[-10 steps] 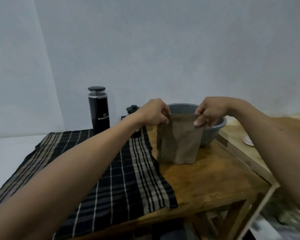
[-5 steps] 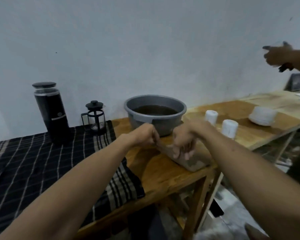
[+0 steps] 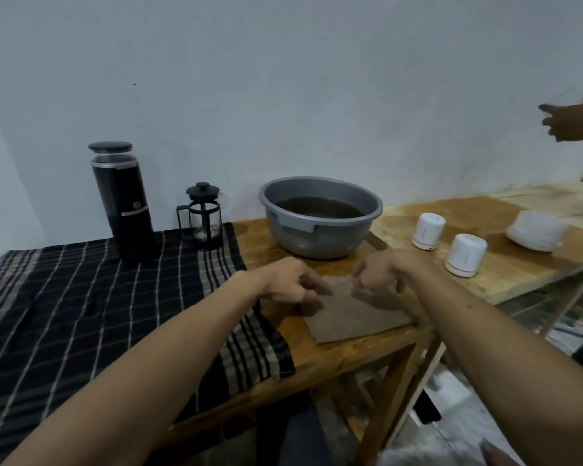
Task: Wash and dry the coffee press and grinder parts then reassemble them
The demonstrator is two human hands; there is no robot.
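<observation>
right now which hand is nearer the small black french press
Left. The left hand lies on the brown cloth's near-left corner, closer to the small black french press; the right hand sits further right, below the grey basin.

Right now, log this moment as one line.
cloth flat on table | left hand and right hand over its far edge | grinder, press on plaid cloth | basin full
</observation>
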